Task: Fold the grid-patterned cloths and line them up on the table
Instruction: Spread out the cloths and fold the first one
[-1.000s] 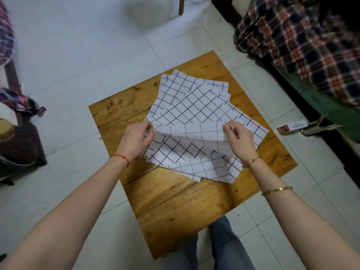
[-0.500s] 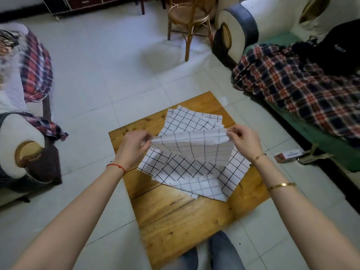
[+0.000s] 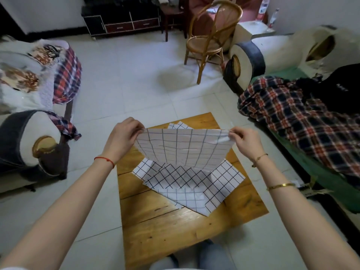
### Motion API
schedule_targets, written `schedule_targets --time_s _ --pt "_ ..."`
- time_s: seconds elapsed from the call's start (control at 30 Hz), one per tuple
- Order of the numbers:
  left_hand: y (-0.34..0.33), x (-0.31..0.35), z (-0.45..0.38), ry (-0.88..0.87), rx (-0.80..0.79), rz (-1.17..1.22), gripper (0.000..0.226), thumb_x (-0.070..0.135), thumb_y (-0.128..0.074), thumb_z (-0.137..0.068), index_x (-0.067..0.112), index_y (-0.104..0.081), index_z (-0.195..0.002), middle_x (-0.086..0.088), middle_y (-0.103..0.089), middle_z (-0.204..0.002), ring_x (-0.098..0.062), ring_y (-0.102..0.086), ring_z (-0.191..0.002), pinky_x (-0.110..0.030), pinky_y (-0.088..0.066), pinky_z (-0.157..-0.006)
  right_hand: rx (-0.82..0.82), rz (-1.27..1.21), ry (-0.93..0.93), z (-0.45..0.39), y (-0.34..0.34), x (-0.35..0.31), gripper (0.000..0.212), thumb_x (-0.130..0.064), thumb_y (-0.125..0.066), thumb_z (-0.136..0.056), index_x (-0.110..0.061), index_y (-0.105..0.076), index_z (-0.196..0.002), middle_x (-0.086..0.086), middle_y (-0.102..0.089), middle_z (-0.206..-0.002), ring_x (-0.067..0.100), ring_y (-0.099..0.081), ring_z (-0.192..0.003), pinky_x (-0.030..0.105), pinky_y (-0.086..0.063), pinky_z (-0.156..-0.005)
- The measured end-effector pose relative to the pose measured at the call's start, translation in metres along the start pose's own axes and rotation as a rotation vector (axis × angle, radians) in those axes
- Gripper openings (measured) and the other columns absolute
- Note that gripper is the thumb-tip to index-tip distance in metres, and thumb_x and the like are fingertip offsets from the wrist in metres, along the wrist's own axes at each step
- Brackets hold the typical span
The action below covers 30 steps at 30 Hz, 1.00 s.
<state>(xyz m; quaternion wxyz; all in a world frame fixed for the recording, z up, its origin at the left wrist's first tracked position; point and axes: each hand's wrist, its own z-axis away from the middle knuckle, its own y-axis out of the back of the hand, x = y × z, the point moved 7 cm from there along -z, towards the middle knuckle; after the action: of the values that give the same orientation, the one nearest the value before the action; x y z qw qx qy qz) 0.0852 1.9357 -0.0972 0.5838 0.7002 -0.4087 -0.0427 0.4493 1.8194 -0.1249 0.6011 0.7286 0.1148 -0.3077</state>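
Head view is showing both hands holding one grid cloth [image 3: 183,147] up above the table [image 3: 165,227]. Left hand [image 3: 124,137] is pinching its corner at 9 o'clock; right hand [image 3: 245,141] is pinching the corner at 3 o'clock. Cloth is hanging stretched between them. Below, at 6 o'clock, the pile [image 3: 187,182] of other cloths is lying unfolded on the table.
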Motion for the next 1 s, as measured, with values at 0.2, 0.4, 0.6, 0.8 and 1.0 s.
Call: schedule_targets --time_s 0.2,0.4,0.6,0.8,1.0 --pt "0.020 0.028 0.009 0.097 0.091 -0.043 0.007 0.016 -0.064 -0.091 0.012 -0.068 -0.095 0.002 -0.059 -0.093 -0.017 -0.058 -0.084 -0.034 -0.051 -0.074 0.010 0.013 0.130 -0.017 0.046 0.002 0.013 -0.017 -0.060 -0.091 -0.012 -0.072 -0.092 0.006 -0.072 -0.087 0.023 -0.063 -0.083 0.038 -0.051 -0.079" --pt "0.037 0.069 0.020 0.117 0.131 -0.065 0.013 0.025 -0.066 -0.088 0.013 -0.067 -0.088 0.002 -0.058 -0.085 -0.015 -0.055 -0.075 -0.030 -0.049 -0.069 -0.034 0.005 0.265 -0.028 0.081 0.005 0.011 -0.015 -0.062 -0.090 -0.011 -0.072 -0.090 0.007 -0.072 -0.083 0.024 -0.064 -0.080 0.040 -0.052 -0.077" --pt "0.052 0.097 0.034 0.175 0.104 -0.048 0.007 0.016 -0.070 -0.085 0.014 -0.070 -0.091 0.005 -0.061 -0.086 -0.002 -0.056 -0.079 -0.005 -0.042 -0.072 -0.115 -0.019 0.366 -0.034 0.102 0.003 0.011 -0.021 -0.065 -0.088 -0.012 -0.072 -0.089 -0.001 -0.071 -0.082 0.017 -0.066 -0.081 0.041 -0.054 -0.079" --pt "0.068 0.104 0.051 0.243 0.020 0.054 0.011 0.026 -0.073 -0.080 0.032 -0.068 -0.088 0.014 -0.066 -0.086 -0.002 -0.061 -0.082 -0.010 -0.048 -0.071 -0.208 -0.086 0.434 -0.032 0.112 -0.008 0.012 -0.019 -0.064 -0.089 -0.011 -0.072 -0.093 0.000 -0.071 -0.085 0.013 -0.067 -0.083 0.034 -0.055 -0.081" --pt "0.090 0.102 0.060 0.354 -0.066 0.217 0.018 0.029 -0.073 -0.077 0.021 -0.075 -0.092 0.012 -0.072 -0.086 -0.006 -0.066 -0.085 -0.022 -0.053 -0.077 -0.277 -0.234 0.428 -0.027 0.119 -0.020 0.008 -0.013 -0.067 -0.087 -0.013 -0.071 -0.093 -0.002 -0.071 -0.086 0.001 -0.067 -0.082 0.012 -0.051 -0.077"
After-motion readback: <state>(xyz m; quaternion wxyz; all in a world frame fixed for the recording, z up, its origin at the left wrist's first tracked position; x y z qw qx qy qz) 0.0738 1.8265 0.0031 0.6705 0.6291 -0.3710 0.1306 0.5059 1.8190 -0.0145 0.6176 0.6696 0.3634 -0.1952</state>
